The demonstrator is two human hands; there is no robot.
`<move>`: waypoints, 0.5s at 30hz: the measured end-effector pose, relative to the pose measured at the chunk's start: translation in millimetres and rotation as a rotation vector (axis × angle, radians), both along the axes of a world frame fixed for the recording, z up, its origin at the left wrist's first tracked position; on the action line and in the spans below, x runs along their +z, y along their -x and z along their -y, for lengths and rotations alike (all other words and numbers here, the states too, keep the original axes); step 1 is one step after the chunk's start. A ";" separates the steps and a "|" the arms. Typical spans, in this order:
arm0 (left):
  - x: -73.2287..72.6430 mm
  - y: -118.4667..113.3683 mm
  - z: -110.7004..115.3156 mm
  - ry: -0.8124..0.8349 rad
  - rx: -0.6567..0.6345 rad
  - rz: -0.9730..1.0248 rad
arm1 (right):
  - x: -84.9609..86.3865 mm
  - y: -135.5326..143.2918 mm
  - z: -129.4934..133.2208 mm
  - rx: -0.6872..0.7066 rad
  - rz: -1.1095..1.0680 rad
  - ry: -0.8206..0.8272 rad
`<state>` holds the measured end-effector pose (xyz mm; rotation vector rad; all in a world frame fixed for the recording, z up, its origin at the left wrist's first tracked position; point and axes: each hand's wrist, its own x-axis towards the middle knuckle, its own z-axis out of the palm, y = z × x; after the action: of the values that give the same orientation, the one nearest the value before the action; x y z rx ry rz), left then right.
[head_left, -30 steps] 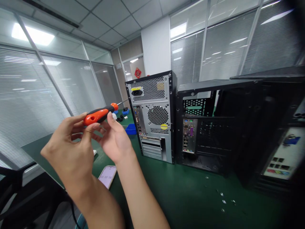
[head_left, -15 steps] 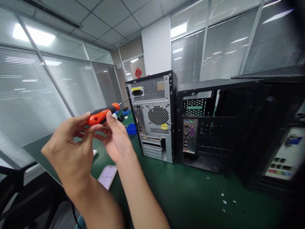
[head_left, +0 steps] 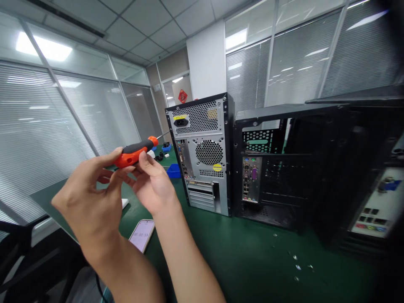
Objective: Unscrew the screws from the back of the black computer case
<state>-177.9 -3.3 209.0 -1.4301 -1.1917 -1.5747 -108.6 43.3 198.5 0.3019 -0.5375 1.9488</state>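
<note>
Both of my hands are closed on an orange and black screwdriver (head_left: 135, 152). My left hand (head_left: 90, 191) pinches the rear end of its handle. Under the front of the handle, my right hand (head_left: 154, 181) grips with the thumb along its side. The thin shaft points right, its tip at the upper left rear edge of a computer case (head_left: 202, 153) that stands upright with its grey back panel facing me. Whether the tip sits in a screw is too small to tell.
Right of it stands a black, partly stripped case (head_left: 274, 168), then another dark case (head_left: 372, 202). Several loose screws (head_left: 296, 267) lie on the green table (head_left: 246, 252). A phone (head_left: 142, 236) showing a timer lies below my hands. A blue tray (head_left: 174, 171) sits behind them.
The screwdriver handle has turned slightly, showing more of its black part, and my left hand has shifted a little left. The shaft tip stays at the case edge.
</note>
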 end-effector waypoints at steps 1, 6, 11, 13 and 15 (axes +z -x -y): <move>0.3 -0.2 -0.3 -0.007 0.002 -0.006 | 0.1 -0.2 0.0 0.014 -0.006 0.004; 0.5 1.9 -3.4 -0.039 0.004 -0.049 | -1.4 1.1 -1.2 0.062 -0.035 -0.017; -0.2 5.0 -6.0 -0.051 -0.029 -0.056 | -1.8 1.8 -1.1 0.087 -0.055 -0.004; -0.4 3.8 -4.5 -0.038 -0.038 -0.049 | -0.8 0.7 -0.5 0.096 -0.058 0.011; -0.4 0.1 -1.3 -0.004 -0.076 -0.026 | 0.7 -0.6 0.0 0.105 -0.059 0.034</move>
<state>-178.0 -2.0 208.6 -1.5049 -1.1305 -1.6038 -107.9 43.2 199.2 0.3710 -0.4573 2.0419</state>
